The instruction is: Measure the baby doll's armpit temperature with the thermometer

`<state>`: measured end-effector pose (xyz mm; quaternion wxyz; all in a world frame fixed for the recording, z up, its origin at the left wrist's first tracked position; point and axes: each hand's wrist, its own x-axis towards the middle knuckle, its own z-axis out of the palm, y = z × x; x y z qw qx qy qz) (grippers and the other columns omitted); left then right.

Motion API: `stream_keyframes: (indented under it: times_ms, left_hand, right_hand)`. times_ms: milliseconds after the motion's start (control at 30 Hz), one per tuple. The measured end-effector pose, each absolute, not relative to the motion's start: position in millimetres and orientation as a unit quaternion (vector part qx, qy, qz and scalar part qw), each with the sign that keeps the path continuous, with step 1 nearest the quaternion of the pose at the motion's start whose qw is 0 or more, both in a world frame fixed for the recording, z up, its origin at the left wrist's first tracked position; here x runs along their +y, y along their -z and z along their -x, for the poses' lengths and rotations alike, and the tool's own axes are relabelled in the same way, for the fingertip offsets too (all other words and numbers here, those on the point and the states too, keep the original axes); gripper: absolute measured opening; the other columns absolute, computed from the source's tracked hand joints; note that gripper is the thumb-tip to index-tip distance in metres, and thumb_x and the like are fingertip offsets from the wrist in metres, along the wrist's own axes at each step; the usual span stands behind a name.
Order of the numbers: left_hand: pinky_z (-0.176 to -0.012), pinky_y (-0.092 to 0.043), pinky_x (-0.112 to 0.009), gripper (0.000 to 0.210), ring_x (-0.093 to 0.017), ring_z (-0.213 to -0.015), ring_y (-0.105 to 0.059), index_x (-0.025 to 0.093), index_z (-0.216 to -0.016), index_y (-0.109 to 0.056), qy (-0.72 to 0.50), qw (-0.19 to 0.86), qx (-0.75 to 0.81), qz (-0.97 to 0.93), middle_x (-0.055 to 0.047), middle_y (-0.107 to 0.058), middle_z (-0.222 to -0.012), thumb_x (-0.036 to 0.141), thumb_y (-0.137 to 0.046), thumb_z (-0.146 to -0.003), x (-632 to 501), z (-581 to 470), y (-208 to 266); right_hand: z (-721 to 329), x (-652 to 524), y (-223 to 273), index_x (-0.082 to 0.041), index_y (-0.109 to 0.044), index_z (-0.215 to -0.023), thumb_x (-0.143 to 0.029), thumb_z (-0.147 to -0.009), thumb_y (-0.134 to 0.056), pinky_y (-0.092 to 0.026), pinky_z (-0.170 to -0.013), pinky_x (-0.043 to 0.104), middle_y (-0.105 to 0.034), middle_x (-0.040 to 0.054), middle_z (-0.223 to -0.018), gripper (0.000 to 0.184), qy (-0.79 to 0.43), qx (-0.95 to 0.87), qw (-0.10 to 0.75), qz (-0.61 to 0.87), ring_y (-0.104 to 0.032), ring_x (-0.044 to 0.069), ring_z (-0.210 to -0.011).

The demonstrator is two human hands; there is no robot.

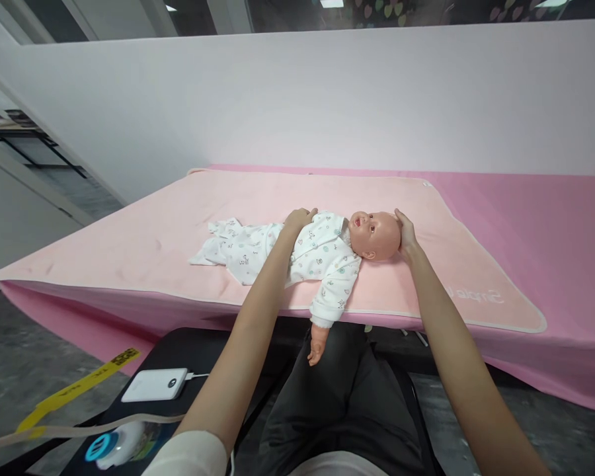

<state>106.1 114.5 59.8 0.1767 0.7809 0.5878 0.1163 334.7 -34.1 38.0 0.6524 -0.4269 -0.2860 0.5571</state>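
Note:
A baby doll (322,244) lies on its back across a pale pink mat, its head to the right. It wears a white sleepsuit (258,248) with small prints, and the leg ends look flat. My left hand (301,218) is closed over the far side of the doll's torso, its fingers partly hidden. At the crown of the doll's head (384,235), my right hand (405,233) is cupped against it, fingers on the far side and palm at the back. The doll's near arm (318,344) hangs past the table's front edge above my lap.
The pale pink mat (158,231) lies over a pink tablecloth (540,244), with a white wall (297,99) behind. At lower left, a white power bank (155,385) with a cable and a blue-capped bottle (121,446) rest on a black surface, near a yellow strap (79,387).

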Motion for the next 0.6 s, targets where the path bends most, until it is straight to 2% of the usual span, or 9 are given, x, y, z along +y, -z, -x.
stream_keyframes:
  times_ms: [133, 333, 600]
  left_hand:
    - [-0.075, -0.041, -0.030, 0.055, -0.025, -0.091, -0.061, 0.013, -0.094, -0.064, -0.112, 0.173, 0.583, -0.786, -0.015, -0.068, -0.089, 0.057, -0.033, -0.085, 118, -106, -57]
    - [-0.077, -0.041, -0.029, 0.055, -0.025, -0.094, -0.060, 0.012, -0.096, -0.065, -0.114, 0.163, 0.585, -0.786, -0.015, -0.068, -0.092, 0.055, -0.032, -0.086, 122, -106, -54]
    - [-0.078, -0.041, -0.030, 0.055, -0.026, -0.098, -0.058, 0.011, -0.100, -0.066, -0.110, 0.156, 0.574, -0.796, -0.017, -0.065, -0.103, 0.048, -0.026, -0.087, 121, -106, -55]
  right_hand:
    - [-340, -29, -34, -0.022, -0.060, -0.081, -0.060, -0.074, -0.048, -0.052, -0.083, 0.041, -0.070, 0.0043, -0.084, 0.041, -0.490, -0.256, 0.707, 0.442, -0.065, 0.023, -0.086]
    - [-332, -39, -40, -0.017, -0.064, -0.086, -0.055, -0.075, -0.048, -0.051, -0.083, 0.040, -0.071, 0.0078, -0.089, 0.043, -0.590, -0.303, 0.610, 0.433, -0.064, 0.027, -0.092]
    - [-348, -29, -36, -0.020, -0.062, -0.078, -0.051, -0.073, -0.053, -0.051, -0.081, 0.034, -0.069, 0.0044, -0.085, 0.033, -0.450, -0.259, 0.717, 0.464, -0.063, 0.020, -0.088]
